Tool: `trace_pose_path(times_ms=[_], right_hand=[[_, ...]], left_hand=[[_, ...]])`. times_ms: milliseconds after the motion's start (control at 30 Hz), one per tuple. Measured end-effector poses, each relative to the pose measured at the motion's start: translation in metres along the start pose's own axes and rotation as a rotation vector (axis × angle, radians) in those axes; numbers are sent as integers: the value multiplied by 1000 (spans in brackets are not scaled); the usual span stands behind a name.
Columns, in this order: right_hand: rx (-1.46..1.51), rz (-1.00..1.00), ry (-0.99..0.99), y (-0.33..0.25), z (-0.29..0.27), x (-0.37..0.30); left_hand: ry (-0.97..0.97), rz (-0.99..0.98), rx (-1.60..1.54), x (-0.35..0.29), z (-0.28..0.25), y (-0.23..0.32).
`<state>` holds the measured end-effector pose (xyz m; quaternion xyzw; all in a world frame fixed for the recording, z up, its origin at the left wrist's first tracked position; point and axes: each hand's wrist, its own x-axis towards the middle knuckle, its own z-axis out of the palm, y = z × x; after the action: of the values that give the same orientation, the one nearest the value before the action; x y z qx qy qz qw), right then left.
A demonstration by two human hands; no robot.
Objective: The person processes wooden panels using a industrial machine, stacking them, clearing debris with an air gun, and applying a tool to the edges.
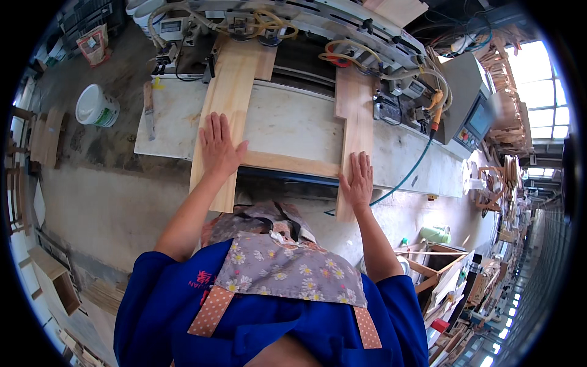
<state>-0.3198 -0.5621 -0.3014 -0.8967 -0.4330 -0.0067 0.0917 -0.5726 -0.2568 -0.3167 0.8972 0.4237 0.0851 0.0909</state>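
Two long pale wooden boards lie on the white machine table (287, 122), their near ends sticking out past its front edge. On the left board (226, 92) my left hand (220, 147) rests flat, fingers stretched toward the machine. My right hand (359, 179) lies with fingers extended on the right board (356, 116), which has a step cut in its left side. A wooden crosspiece (290, 163) runs between the two boards near the table's front edge. The boards' far ends reach under the machine's clamps (243, 27); a shorter board piece (265, 63) sits beside the left one.
A flat-bladed tool with a wooden handle (148, 110) lies at the table's left end. A white bucket (96, 106) stands on the floor at left. At right are a control box with a screen (477, 116) and a teal air hose (406, 176). Wooden frames (437, 269) stand at lower right.
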Motion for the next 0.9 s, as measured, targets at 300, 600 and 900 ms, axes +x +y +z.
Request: trace_pose_path(times_ms=[300, 600, 900], right_hand=[[13, 39, -20, 0, 1, 2], [2, 4, 25, -2, 0, -1], [16, 1, 60, -1, 1, 0]], left_hand=[[54, 30, -14, 0, -3, 0], [36, 26, -39, -2, 0, -2], [67, 34, -25, -2, 1, -1]])
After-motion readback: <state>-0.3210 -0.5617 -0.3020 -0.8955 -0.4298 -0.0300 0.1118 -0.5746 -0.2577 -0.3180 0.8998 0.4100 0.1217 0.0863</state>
